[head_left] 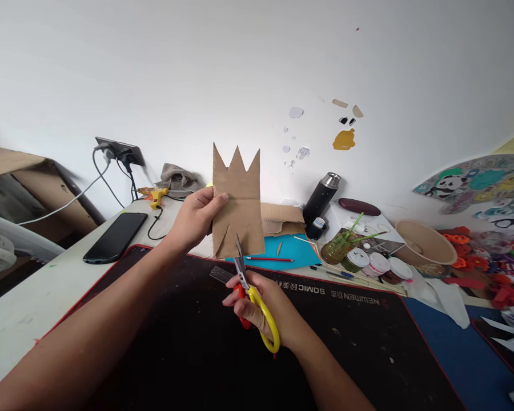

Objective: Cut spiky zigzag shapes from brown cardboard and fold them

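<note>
My left hand (197, 217) pinches the left edge of a brown cardboard piece (237, 200) and holds it upright above the desk. Its top is cut into three sharp points. My right hand (261, 305) grips scissors (252, 291) with yellow and red handles. The blades point up and reach into the bottom edge of the cardboard, where a short slit shows. Both hands hover over a black desk mat (346, 342) with a red border.
A black phone (115, 237) lies at the left, with a yellow glue gun (157, 197) and a wall socket with cables behind it. A black flask (321, 200), paint jars (377, 265), a brush jar, a paper bowl (426, 245) and coloured scraps crowd the right.
</note>
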Tool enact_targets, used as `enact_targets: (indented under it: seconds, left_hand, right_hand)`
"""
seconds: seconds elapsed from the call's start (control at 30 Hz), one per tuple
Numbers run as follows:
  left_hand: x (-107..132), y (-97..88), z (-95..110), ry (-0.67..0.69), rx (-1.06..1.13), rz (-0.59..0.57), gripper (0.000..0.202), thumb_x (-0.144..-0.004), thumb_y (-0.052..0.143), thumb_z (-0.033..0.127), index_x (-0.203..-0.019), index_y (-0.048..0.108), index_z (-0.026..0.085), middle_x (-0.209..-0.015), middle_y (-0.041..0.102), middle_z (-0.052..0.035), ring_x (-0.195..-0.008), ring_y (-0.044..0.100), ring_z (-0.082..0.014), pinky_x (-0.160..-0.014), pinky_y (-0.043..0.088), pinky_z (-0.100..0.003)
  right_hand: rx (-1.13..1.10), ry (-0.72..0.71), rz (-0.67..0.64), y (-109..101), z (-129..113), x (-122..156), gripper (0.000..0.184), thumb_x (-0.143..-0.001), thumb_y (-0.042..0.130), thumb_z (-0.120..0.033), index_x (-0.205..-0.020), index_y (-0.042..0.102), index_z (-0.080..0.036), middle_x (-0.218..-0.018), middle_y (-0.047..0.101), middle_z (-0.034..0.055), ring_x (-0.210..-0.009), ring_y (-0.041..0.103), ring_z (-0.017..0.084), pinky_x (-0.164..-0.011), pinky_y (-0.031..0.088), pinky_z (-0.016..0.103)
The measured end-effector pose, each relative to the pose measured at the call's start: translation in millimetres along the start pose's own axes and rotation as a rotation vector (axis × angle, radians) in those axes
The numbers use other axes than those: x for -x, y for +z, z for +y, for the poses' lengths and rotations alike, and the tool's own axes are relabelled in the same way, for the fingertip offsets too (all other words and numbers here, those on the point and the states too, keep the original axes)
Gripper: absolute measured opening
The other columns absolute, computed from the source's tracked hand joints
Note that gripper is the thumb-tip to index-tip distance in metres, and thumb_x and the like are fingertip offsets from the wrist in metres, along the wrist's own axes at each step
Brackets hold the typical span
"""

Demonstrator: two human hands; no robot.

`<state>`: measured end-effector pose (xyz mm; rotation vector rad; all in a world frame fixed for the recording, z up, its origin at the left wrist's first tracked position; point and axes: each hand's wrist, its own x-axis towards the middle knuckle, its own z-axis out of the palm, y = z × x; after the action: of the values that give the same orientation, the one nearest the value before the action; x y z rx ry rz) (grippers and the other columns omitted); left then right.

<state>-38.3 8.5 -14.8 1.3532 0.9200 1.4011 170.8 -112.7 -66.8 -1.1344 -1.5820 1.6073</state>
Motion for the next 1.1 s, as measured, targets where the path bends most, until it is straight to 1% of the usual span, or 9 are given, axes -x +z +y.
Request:
enact_targets:
  seconds: [0.07,0.23,0.33,0.47,0.63,0.77,0.87,1.0,1.1]
  left_hand:
    - [1,1.3,2,-0.005,0.001,-0.009,0.038,-0.085,0.084,0.058,-0.089,0.072,0.022,-0.065,0.064,-0.0012,-0.056,0.058,-0.0181,-0.049,0.041,-0.028]
    - [2,0.8,3,0.000,-0.017,-0.025,0.038,-0.087,0.082,0.058,-0.086,0.071,0.022,-0.062,0.059,0.0006,-0.053,0.054,-0.0161,-0.051,0.042,-0.029]
    - [2,0.7,2,0.006,-0.012,-0.025,0.038,-0.088,0.081,0.059,-0.088,0.071,0.022,-0.061,0.057,0.0012,-0.053,0.052,-0.0157,-0.052,0.043,-0.028]
    - [5,5.7,8,0.019,-0.013,-0.016,0.041,-0.087,0.082,0.060,-0.091,0.073,0.021,-0.068,0.064,-0.0008,-0.062,0.060,-0.0184,-0.057,0.049,-0.028]
    - [10,12.1,18,0.090,-0.153,-0.025,0.047,-0.082,0.083,0.064,-0.091,0.074,0.019,-0.082,0.074,-0.0045,-0.077,0.067,-0.0234,-0.064,0.054,-0.030]
    - [9,11.2,11,0.019,-0.072,-0.027,0.043,-0.086,0.080,0.061,-0.090,0.073,0.019,-0.075,0.070,-0.0039,-0.070,0.065,-0.0218,-0.058,0.050,-0.028]
    - [8,11.1,6,-0.027,-0.052,-0.036,0.041,-0.086,0.080,0.059,-0.091,0.073,0.019,-0.076,0.070,-0.0042,-0.063,0.061,-0.0191,-0.053,0.045,-0.027]
    - [8,11.6,3,-0.002,-0.049,-0.046,0.041,-0.086,0.082,0.059,-0.088,0.071,0.019,-0.081,0.071,-0.0038,-0.064,0.061,-0.0174,-0.055,0.047,-0.027]
    - [8,11.3,0,-0.009,-0.045,-0.047,0.040,-0.087,0.081,0.059,-0.087,0.070,0.020,-0.076,0.069,-0.0021,-0.064,0.061,-0.0180,-0.058,0.050,-0.028]
  right_hand:
    - [-0.028,-0.037,-0.021,1,2,0,0.077,-0.077,0.082,-0.083,-0.118,0.069,-0.019,-0.098,0.077,0.0090,-0.072,0.071,0.020,-0.064,0.053,0.031]
    - [-0.056,0.009,0.044,5,6,-1,0.068,-0.086,0.073,-0.083,-0.109,0.070,-0.019,-0.085,0.074,0.0046,-0.064,0.073,0.019,-0.053,0.048,0.025]
    - [-0.047,0.016,0.061,7,4,1,0.066,-0.090,0.068,-0.082,-0.107,0.070,-0.019,-0.083,0.074,0.0040,-0.058,0.070,0.016,-0.049,0.044,0.023]
    - [-0.057,0.003,0.071,9,2,2,0.062,-0.091,0.069,-0.079,-0.105,0.069,-0.018,-0.080,0.072,0.0025,-0.056,0.068,0.015,-0.049,0.045,0.023]
    - [-0.061,0.021,0.106,9,3,1,0.059,-0.094,0.067,-0.078,-0.103,0.068,-0.019,-0.073,0.070,0.0006,-0.050,0.064,0.014,-0.044,0.043,0.022]
    - [0.000,-0.024,0.115,7,0,2,0.053,-0.097,0.067,-0.073,-0.102,0.068,-0.020,-0.073,0.069,-0.0001,-0.052,0.065,0.013,-0.050,0.046,0.023]
    - [0.051,-0.030,0.125,6,-3,3,0.047,-0.099,0.067,-0.068,-0.099,0.068,-0.020,-0.074,0.070,-0.0003,-0.053,0.066,0.013,-0.052,0.047,0.023]
    - [0.089,-0.028,0.128,6,-4,3,0.043,-0.101,0.067,-0.063,-0.097,0.068,-0.020,-0.071,0.068,-0.0016,-0.052,0.065,0.012,-0.050,0.046,0.022]
    - [0.082,-0.024,0.131,6,-4,3,0.043,-0.101,0.067,-0.063,-0.096,0.067,-0.020,-0.069,0.066,-0.0027,-0.050,0.062,0.011,-0.049,0.046,0.021]
